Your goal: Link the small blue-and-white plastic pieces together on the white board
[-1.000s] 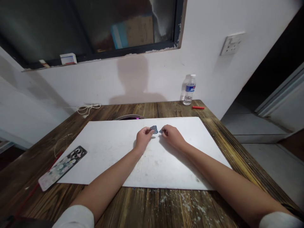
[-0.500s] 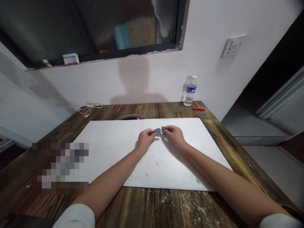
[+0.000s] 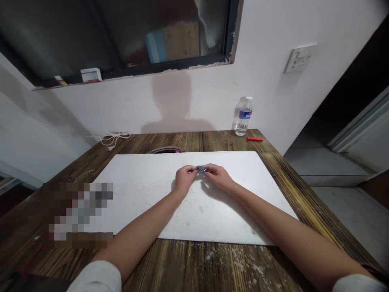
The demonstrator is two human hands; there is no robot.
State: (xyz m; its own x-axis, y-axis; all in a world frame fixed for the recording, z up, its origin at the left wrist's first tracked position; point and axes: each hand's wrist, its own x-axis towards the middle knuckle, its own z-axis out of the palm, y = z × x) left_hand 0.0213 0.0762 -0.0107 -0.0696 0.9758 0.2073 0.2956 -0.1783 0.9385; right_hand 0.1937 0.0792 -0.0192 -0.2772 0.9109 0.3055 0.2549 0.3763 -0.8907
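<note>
A small bundle of grey-blue, ridged pieces [image 3: 201, 169] is held above the white board [image 3: 146, 194]; what kind of pieces they are is too small to tell. My left hand [image 3: 184, 178] is closed, pinching the bundle's left side between thumb and fingers. From the right, my right hand [image 3: 219, 176] meets the bundle with its fingertips pinched together at its edge. Any separate piece in the right fingertips is hidden against the bundle.
The board lies on a dark wooden table [image 3: 182, 263] with white crumbs along its front. Behind it are a water bottle [image 3: 244, 117], a red stick-like object [image 3: 255, 139], a coiled white cable [image 3: 115, 138] and a dark round rim [image 3: 167, 150]. A pixelated patch covers the left side.
My right hand has moved slightly left, bringing the small dark grey piece it held apart up against the bundle. The left hand has barely moved.
</note>
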